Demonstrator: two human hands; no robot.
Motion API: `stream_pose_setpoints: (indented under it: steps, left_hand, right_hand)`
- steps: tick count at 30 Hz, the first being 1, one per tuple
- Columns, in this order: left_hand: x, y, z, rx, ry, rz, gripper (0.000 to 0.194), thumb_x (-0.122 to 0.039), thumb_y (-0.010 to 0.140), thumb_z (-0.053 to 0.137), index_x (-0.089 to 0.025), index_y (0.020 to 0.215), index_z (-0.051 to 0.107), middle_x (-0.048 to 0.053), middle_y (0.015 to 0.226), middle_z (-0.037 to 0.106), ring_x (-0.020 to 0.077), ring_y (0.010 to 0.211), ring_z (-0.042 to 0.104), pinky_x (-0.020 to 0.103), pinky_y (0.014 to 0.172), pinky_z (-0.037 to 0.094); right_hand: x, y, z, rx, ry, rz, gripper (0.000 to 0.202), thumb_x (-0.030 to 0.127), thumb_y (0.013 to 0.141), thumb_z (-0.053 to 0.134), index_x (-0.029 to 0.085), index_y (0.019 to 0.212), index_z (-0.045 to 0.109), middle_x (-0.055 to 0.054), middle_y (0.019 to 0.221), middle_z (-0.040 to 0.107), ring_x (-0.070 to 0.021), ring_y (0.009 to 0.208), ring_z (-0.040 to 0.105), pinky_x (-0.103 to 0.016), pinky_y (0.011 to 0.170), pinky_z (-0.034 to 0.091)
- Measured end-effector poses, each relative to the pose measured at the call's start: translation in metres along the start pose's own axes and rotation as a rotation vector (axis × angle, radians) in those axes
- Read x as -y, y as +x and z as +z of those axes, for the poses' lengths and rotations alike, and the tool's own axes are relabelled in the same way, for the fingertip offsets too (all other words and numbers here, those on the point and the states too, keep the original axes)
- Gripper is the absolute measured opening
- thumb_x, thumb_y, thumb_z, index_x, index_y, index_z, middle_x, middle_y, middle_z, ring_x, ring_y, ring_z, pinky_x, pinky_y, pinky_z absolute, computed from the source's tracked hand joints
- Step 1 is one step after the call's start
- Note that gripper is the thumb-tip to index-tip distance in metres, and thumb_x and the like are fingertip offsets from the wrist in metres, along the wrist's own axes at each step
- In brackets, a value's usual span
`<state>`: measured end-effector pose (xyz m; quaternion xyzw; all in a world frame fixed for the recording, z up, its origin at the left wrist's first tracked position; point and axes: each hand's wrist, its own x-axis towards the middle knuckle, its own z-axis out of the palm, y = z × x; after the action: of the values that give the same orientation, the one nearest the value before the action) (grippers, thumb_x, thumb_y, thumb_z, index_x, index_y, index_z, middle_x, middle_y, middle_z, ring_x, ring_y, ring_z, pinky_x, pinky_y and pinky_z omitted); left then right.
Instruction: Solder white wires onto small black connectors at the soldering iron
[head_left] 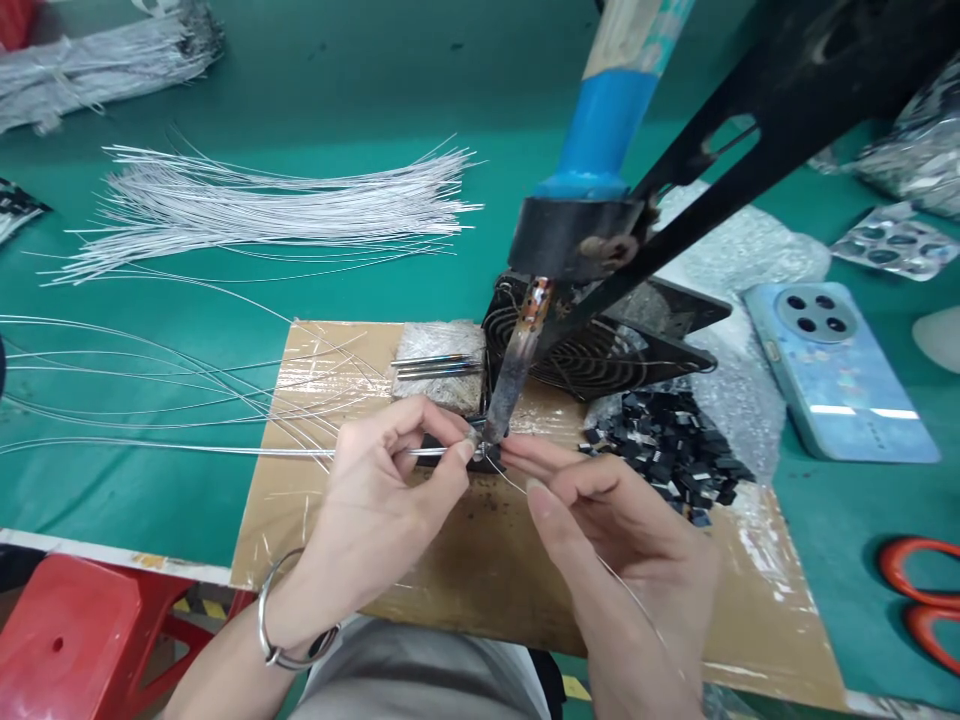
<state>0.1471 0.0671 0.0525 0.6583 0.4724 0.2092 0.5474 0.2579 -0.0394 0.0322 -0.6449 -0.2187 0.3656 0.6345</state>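
Observation:
My left hand (390,500) pinches the ends of a few thin white wires (292,451), which trail off to the left. Its fingertips sit right beside the tip of a soldering iron (514,375) clamped in a stand overhead. Between thumb and fingers, my right hand (637,550) holds a thin solder wire (626,587); its front end reaches the iron's tip, and the rest runs back across the palm. A small dark block lies under the fingertips, mostly covered. Whatever small part is at the wire ends is too hidden to make out.
A black arm (720,200) carries the iron above a black fan (600,350). Small black parts (671,455) are heaped right on the cardboard (465,580). Beyond are a white wire bundle (285,210), metal rods (439,367), a phone (847,380), scissors (911,555) and a red stool (67,640).

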Motion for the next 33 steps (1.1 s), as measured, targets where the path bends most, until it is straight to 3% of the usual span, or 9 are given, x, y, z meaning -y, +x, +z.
stream_pose_setpoints:
  steps: [7,15,21,33]
  left_hand:
    - [-0.0023,0.0007,0.0009,-0.003,0.000,-0.003,0.008,-0.016,0.084,0.065,-0.016,0.076,0.065,0.004,0.085,0.072,0.0152,0.069,0.063,0.025,0.055,0.042]
    - [-0.0015,0.0005,0.0005,-0.005,0.008,0.005,0.009,-0.016,0.084,0.065,-0.016,0.075,0.065,0.005,0.085,0.073,0.0154,0.069,0.063,0.025,0.054,0.042]
    - [-0.0010,-0.0013,0.0003,-0.004,-0.007,0.009,0.010,-0.014,0.084,0.064,-0.017,0.074,0.064,0.004,0.083,0.071,0.0169,0.076,0.067,0.025,0.059,0.046]
    - [-0.0006,-0.0011,-0.0001,-0.006,-0.024,0.012,0.010,-0.014,0.085,0.065,-0.017,0.076,0.065,0.004,0.085,0.072,0.0182,0.080,0.069,0.025,0.061,0.047]
  right_hand:
    - [-0.0016,0.0003,-0.0021,0.022,0.019,-0.010,0.016,0.021,0.093,0.069,0.023,0.077,0.064,-0.005,0.115,0.077,-0.0201,0.107,0.074,-0.036,0.100,0.058]
    - [-0.0016,0.0007,-0.0015,0.023,0.018,-0.014,0.018,0.021,0.092,0.069,0.023,0.076,0.063,-0.002,0.113,0.078,-0.0162,0.105,0.074,-0.028,0.099,0.057]
    - [-0.0008,0.0008,-0.0009,0.018,-0.003,-0.013,0.018,0.023,0.093,0.070,0.023,0.076,0.063,-0.006,0.113,0.078,-0.0218,0.108,0.074,-0.039,0.099,0.059]
    - [0.0007,-0.0003,0.0003,0.005,-0.001,-0.011,0.018,0.022,0.093,0.069,0.023,0.075,0.063,-0.005,0.114,0.078,-0.0202,0.107,0.074,-0.035,0.099,0.059]
